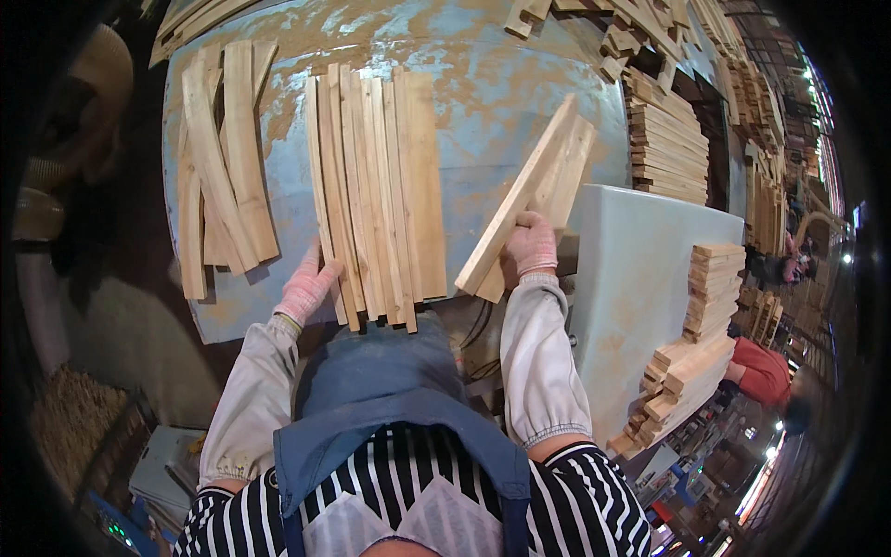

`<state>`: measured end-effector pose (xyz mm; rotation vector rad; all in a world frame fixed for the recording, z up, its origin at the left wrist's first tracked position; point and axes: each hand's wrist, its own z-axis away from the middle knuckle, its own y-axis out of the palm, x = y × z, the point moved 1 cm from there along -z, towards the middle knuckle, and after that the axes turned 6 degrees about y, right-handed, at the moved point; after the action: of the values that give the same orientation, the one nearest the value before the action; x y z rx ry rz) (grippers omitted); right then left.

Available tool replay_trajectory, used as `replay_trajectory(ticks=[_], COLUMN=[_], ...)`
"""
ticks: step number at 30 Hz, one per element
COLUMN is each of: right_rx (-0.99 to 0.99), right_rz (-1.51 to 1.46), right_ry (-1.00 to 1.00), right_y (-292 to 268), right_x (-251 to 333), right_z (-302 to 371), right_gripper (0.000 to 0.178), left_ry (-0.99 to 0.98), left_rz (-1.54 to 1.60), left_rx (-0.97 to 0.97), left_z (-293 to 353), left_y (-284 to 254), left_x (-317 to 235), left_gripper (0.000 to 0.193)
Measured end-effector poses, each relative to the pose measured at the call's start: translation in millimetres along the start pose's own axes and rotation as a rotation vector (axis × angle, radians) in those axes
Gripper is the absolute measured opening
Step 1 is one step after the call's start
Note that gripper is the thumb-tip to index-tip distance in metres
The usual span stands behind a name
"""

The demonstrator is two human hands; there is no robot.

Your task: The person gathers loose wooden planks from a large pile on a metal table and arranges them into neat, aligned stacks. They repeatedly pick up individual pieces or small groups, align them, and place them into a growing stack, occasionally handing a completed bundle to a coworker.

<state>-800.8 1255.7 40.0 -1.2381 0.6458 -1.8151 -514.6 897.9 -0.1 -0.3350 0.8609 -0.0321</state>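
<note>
A row of long wooden strips [367, 186] lies side by side on the blue table [483, 176] in front of me, several standing on edge, with a wider board [427, 186] lying flat at its right end. Against the near left side of the row rests my gloved left hand [308, 284], thumb and fingers apart; some fingertips are hidden by the strips. My gloved right hand [533, 243] is closed round a wooden board [520, 200], which is tilted up on its edge. Another board [568, 176] lies just behind it, partly covered; whether I hold that too, I cannot tell.
Several loose boards [227, 158] lie crossed at the table's left. A grey-blue metal surface [631, 269] at the right bears stacked wood pieces [687, 376]. More stacked boards [666, 139] stand beyond it. A person in red [763, 369] is at the far right.
</note>
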Motion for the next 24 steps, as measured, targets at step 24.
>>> replay_trajectory(ticks=[24], right_rx=[0.357], right_rz=[-1.215], right_ry=[0.453], right_y=[-21], right_x=[78], right_z=[11], right_gripper=[0.048], left_ry=[1.108], left_rz=[-1.536], left_rx=[0.767], left_z=[-107], left_y=[105], left_x=[-225], left_gripper=[0.041])
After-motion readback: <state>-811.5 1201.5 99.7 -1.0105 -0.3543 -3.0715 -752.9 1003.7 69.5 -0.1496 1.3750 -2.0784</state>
